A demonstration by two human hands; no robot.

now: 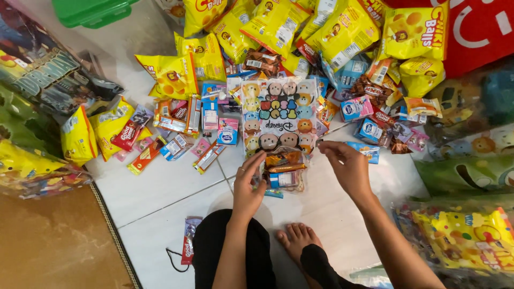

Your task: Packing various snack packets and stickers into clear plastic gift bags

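Observation:
A clear plastic gift bag (278,115) printed with round cartoon faces lies on the white tiled floor in front of me. Its near end (285,170) holds several small snack packs. My left hand (247,184) pinches the bag's left edge near the opening. My right hand (345,163) grips the right edge of the opening, fingers closed on the plastic. My bare foot (297,240) and black-clad knee (233,251) rest just below the bag.
Yellow snack bags (342,32) are piled at the top and at left (107,126). Small blue milk cartons (356,107), wafer and chocolate packs (176,115) lie scattered around. Filled cartoon bags (466,241) sit right; a green tub (93,10) top left; a brown mat (53,241) lower left.

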